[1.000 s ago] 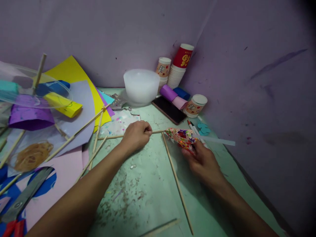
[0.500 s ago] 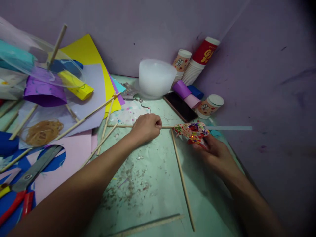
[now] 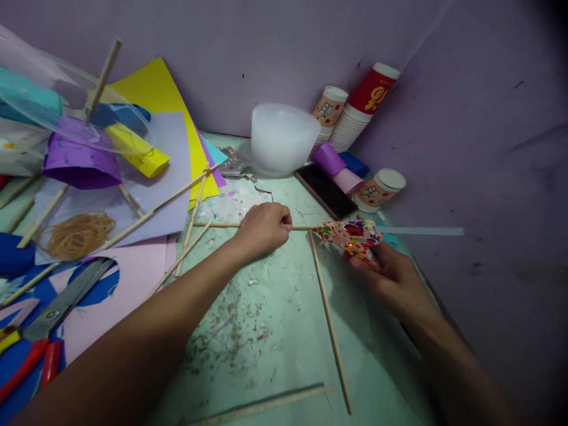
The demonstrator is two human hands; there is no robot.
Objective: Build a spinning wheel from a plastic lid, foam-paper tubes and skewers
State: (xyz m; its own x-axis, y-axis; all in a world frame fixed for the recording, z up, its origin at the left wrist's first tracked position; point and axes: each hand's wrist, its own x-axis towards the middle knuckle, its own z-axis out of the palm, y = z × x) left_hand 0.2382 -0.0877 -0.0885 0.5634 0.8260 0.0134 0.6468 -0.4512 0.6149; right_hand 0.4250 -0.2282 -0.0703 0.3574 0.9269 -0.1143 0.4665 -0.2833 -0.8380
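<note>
My left hand (image 3: pixel 266 228) is closed around a thin wooden stick (image 3: pixel 217 225) lying crosswise on the table. In my right hand (image 3: pixel 393 269) is a flower-patterned hot glue gun (image 3: pixel 348 234) with a small red light and a pale glue stick (image 3: pixel 426 231) jutting from its back. The gun's nozzle touches or nearly touches the right end of the held stick. Just there, the upper end of a second wooden stick (image 3: pixel 331 319) meets it, running down toward me. Any glue at the tip is too small to make out.
Scissors (image 3: pixel 66 302), rubber bands (image 3: pixel 80 235), coloured paper (image 3: pixel 168 142) and joined sticks (image 3: pixel 160 207) crowd the left. A white bowl (image 3: pixel 284 139), phone (image 3: pixel 326 192) and paper cups (image 3: pixel 381 189) stand at the back by the wall. Another stick (image 3: pixel 261 405) lies near the front.
My right hand and the glue gun have shifted very slightly to the right. My left hand stays on the stick; the view has moved a little.
</note>
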